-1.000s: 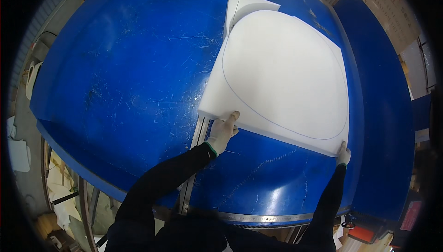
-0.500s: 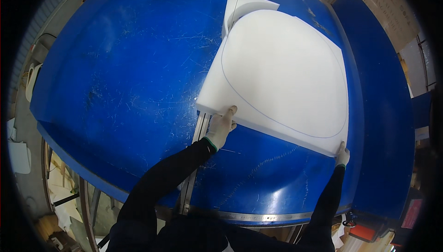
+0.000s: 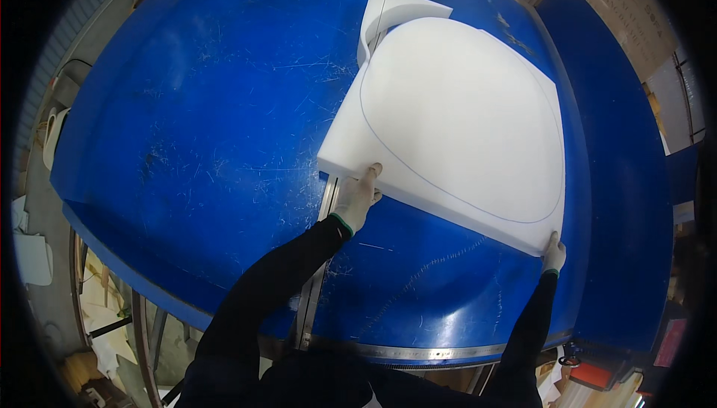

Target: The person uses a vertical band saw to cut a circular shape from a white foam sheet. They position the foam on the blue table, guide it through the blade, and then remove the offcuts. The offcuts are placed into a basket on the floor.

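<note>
foam slab (image 3: 455, 124) flat, long axis near-left to far-right | left hand (image 3: 357, 197), right hand (image 3: 553, 255) gripping near edge

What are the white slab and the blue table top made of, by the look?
White slab: likely foam, matte and thick, with soft edges and a curve drawn on it. Blue table top: hard, glossy painted or coated surface, probably metal or laminate, covered in fine pale scratches. Left hand and right hand wear pale gloves.
</note>
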Available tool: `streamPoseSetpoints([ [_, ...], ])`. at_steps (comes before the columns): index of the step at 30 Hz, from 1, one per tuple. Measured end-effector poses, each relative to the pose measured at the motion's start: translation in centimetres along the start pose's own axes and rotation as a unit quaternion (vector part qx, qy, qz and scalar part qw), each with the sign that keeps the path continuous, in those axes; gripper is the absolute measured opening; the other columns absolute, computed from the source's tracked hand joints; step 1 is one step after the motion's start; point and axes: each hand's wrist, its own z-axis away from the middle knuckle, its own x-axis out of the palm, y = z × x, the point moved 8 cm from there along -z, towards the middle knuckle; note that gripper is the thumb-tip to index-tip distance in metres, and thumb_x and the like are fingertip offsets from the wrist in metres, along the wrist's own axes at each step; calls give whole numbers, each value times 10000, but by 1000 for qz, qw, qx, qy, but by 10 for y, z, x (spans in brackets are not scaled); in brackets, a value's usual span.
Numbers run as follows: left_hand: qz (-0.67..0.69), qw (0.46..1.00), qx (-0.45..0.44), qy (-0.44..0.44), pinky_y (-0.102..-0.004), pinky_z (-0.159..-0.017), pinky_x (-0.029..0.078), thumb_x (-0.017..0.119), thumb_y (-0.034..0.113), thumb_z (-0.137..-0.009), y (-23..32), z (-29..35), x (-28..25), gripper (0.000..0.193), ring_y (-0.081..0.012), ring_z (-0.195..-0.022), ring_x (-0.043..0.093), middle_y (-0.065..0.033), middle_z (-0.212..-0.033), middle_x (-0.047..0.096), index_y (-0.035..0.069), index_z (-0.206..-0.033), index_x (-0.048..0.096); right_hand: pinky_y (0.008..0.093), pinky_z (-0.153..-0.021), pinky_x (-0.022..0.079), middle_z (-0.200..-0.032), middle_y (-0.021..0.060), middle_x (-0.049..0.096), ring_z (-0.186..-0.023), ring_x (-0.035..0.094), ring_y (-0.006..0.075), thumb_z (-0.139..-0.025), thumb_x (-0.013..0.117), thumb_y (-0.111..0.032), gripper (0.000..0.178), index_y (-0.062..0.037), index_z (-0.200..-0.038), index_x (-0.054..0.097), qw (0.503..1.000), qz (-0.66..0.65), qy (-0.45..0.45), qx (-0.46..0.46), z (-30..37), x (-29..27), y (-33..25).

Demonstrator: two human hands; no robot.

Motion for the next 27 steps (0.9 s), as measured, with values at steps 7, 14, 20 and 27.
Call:
streamPoseSetpoints([
  [7, -7, 1000, 19, -5, -470, -1085, 489, 647, 368, -969, 10, -4, -5, 561, -369, -1215, 584, -197, -1374, 515, 30, -1389, 490, 322, -645, 531, -1059, 150, 687, -847, 655, 191, -954, 676, -501, 731, 118, -1323, 554, 999, -23, -8, 28, 17, 9, -4],
  [14, -9, 999, 31, -3, -475, -1063, 497, 649, 364, -962, 20, -6, -4, 537, -350, -1175, 606, -181, -1348, 535, 48, -1372, 505, 324, -661, 540, -1107, 151, 679, -873, 662, 203, -951, 676, -510, 754, 108, -1356, 530, 998, -37, -18, 37, 23, 8, -4],
  [20, -20, 999, 35, 28, -422, -954, 555, 653, 352, -958, 26, -13, -4, 467, -267, -1027, 648, -114, -1243, 595, 84, -1324, 542, 319, -604, 508, -996, 118, 675, -780, 639, 175, -954, 672, -513, 737, 101, -1341, 541, 999, -37, 5, 36, 35, 9, -8],
  [27, -1, 999, 31, 44, -391, -872, 556, 667, 343, -944, 28, -28, -12, 379, -219, -908, 628, -83, -1073, 623, 55, -1186, 621, 302, -568, 495, -949, 92, 664, -744, 635, 160, -955, 675, -515, 667, 66, -1264, 571, 998, -48, -23, 40, 42, 13, -13],
])
